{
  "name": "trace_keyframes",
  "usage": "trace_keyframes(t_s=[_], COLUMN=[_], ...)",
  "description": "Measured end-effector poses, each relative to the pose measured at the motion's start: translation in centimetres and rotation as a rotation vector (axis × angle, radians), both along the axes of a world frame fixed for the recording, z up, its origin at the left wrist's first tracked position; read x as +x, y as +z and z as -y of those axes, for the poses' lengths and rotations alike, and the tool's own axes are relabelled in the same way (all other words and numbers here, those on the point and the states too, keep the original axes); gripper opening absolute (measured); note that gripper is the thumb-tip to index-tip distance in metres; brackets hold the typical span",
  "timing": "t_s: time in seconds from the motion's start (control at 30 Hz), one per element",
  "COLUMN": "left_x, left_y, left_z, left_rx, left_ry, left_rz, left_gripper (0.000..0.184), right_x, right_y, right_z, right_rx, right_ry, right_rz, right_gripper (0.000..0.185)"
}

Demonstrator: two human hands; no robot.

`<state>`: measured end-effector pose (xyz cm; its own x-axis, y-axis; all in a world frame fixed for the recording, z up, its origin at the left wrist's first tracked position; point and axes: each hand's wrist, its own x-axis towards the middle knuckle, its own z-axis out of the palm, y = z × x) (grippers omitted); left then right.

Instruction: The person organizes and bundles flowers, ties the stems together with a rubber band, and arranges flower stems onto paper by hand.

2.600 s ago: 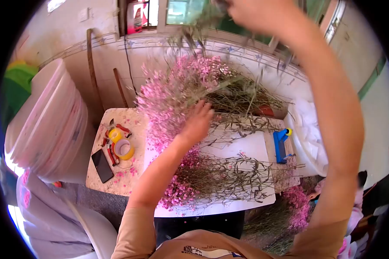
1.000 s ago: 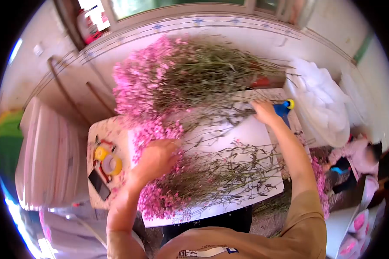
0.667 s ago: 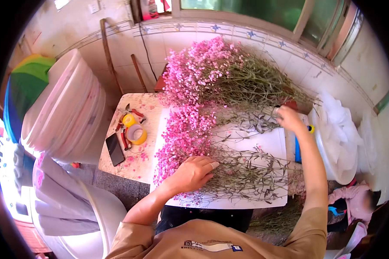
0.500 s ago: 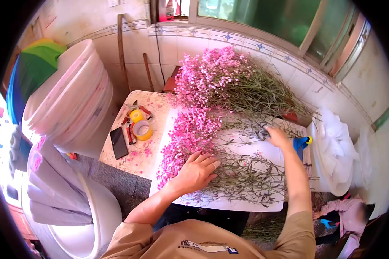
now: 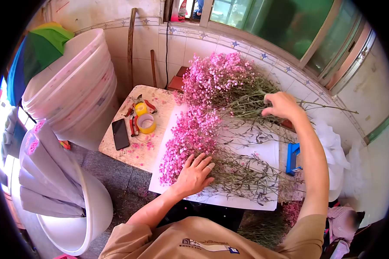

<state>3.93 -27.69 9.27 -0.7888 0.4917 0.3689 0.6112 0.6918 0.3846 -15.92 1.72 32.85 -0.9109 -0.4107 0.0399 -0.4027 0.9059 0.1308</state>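
Observation:
My left hand (image 5: 193, 176) lies with fingers spread on the lower edge of the pink flowers (image 5: 192, 134). It wears a ring. Thin grey-green stems (image 5: 246, 177) from these flowers fan rightward over a white sheet (image 5: 268, 151). My right hand (image 5: 284, 106) is at the stems (image 5: 250, 97) of the larger pink bunch (image 5: 216, 75) at the back. Its thumb and fingers curve in a C with a gap between them, at the stem ends. One long stem (image 5: 328, 105) sticks out to the right behind that hand.
On the table's left lie a phone (image 5: 120, 134), yellow tape rolls (image 5: 146, 124) and red-handled pruners (image 5: 134, 126). A blue tape dispenser (image 5: 292, 159) stands at the right. White tubs (image 5: 73, 95) are stacked at left; another tub (image 5: 97, 207) holds grey cloth. A person (image 5: 343, 224) sits lower right.
My right hand has moved up and away from the loose stems on the sheet to the back bunch's stems. My left hand stays on the flowers. The view has shifted slightly.

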Motion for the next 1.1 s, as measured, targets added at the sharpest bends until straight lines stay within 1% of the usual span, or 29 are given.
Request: trace_keyframes(t_s=[0.07,0.1,0.13,0.17,0.2,0.27,0.3,0.37,0.4,0.47,0.5,0.57,0.6,0.63,0.67,0.7,0.77,0.8,0.87,0.9,0.93,0.97,1.0,1.03,1.07,1.1], left_x=[-0.7,-1.5,-2.5,-3.9,-5.7,-10.2,-11.8,-14.3,-14.8,-15.0,-14.7,-14.3,-13.6,-12.8,-12.6,-13.0,-13.2,-13.1,-12.8,-12.7,-12.3,-13.0,-13.5,-12.8,-11.6,-10.6], left_y=[1.1,2.2,3.4,4.7,4.7,2.2,0.9,-1.3,-1.8,-2.6,-2.5,-1.6,0.2,3.1,4.9,5.4,6.1,6.8,7.9,7.8,7.7,6.2,4.5,4.5,4.9,5.1], left_z=[0.0,-0.2,-0.3,-0.5,-0.9,-1.8,-1.8,-2.0,-2.3,-2.6,-2.7,-2.7,-2.6,-2.5,-2.6,-2.9,-3.7,-4.1,-4.0,-3.4,-4.2,-4.4,-4.6,-4.7,-5.1,-5.6], left_rx=[-0.002,0.021,0.046,0.054,0.06,-0.004,0.003,-0.135,-0.129,-0.101,-0.095,-0.154,-0.15,-0.022,0.108,0.113,0.757,0.761,1.401,1.582,1.878,2.02,2.159,2.162,2.14,2.113], left_ry=[-0.01,-0.058,-0.104,-0.13,-0.125,0.006,0.01,0.052,0.05,0.042,0.036,0.002,0.0,-0.035,-0.068,-0.066,-0.272,-0.268,-0.458,-0.569,-0.463,-0.476,-0.488,-0.481,-0.408,-0.341], left_rz=[-0.014,-0.022,-0.03,-0.013,-0.016,-0.009,-0.017,0.119,0.111,0.341,0.342,0.201,0.199,0.321,0.439,0.437,0.575,0.573,0.989,1.019,0.985,1.008,1.037,1.039,0.943,0.851], left_gripper=[0.055,0.055,0.055,0.059,0.059,0.066,0.066,0.07,0.07,0.066,0.066,0.067,0.067,0.067,0.067,0.067,0.084,0.084,0.11,0.123,0.099,0.082,0.067,0.067,0.059,0.052], right_x=[-0.3,-0.3,-0.2,0.0,0.5,2.3,3.2,4.8,5.4,6.5,7.3,9.5,10.1,10.8,11.8,12.9,15.4,16.6,18.0,18.1,18.6,19.1,19.8,20.7,21.5,21.8], right_y=[1.1,1.9,3.2,4.8,6.4,10.2,12.5,16.9,18.9,22.2,23.0,23.9,23.8,23.3,22.1,20.2,15.9,13.0,5.6,0.8,-3.5,-7.6,-11.4,-14.1,-15.3,-15.9], right_z=[1.7,2.7,3.7,4.6,5.5,7.2,7.6,7.1,6.2,3.7,2.7,0.6,-1.2,-2.9,-3.9,-5.0,-7.2,-7.6,-11.2,-14.0,-15.4,-16.4,-16.7,-16.3,-15.4,-15.2], right_rx=[0.079,0.065,0.071,0.124,0.177,0.178,0.175,0.191,0.208,0.108,0.116,-0.021,-0.039,-0.058,-0.051,-0.046,-0.083,-0.08,-0.111,-0.11,-0.195,-0.243,-0.226,-0.207,-0.262,-0.186], right_ry=[0.119,0.108,0.112,0.176,0.242,0.305,0.298,0.286,0.278,0.156,0.154,0.017,0.054,0.092,0.142,0.192,0.18,0.202,0.177,0.221,0.261,0.201,0.096,-0.012,-0.158,-0.256], right_rz=[-0.019,-0.119,-0.121,-0.258,-0.394,-0.563,-0.631,-0.763,-0.825,-0.885,-0.884,-1.018,-1.004,-0.99,-1.038,-1.084,-1.067,-1.127,-1.06,-1.065,-0.924,-0.797,-0.723,-0.652,-0.427,-0.204], right_gripper=[0.023,0.02,0.02,0.02,0.021,0.017,0.018,0.018,0.017,0.018,0.018,0.014,0.011,0.009,0.008,0.007,0.01,0.014,0.026,0.029,0.027,0.03,0.032,0.035,0.041,0.046])
